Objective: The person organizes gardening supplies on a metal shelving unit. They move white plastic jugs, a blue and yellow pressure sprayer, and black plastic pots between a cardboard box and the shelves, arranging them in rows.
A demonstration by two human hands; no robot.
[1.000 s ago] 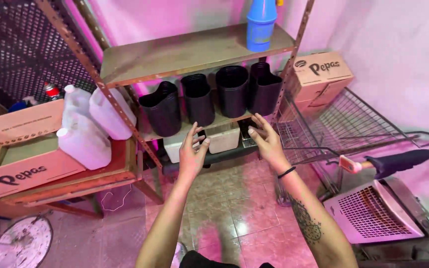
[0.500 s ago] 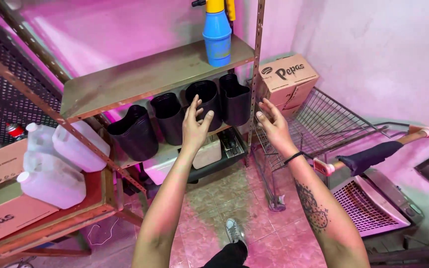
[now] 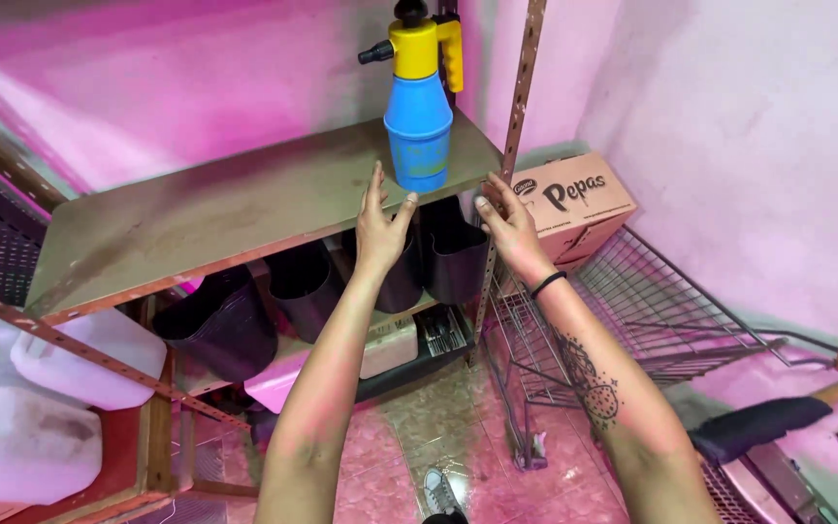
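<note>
Two hands (image 3: 380, 228) (image 3: 503, 225), open fingers, flanking blue sprayer (image 3: 418, 107)

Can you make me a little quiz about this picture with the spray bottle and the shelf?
1. True or false: the blue spray bottle stands upright on the shelf.
2. Which hand is at the shelf's front corner post? A) left hand B) right hand
3. Fill in: the black pots sit ___ the shelf that bears the bottle.

Key: 1 true. 2 B; the left hand is raised, fingers open, just in front of the bottle. 3 under.
</note>
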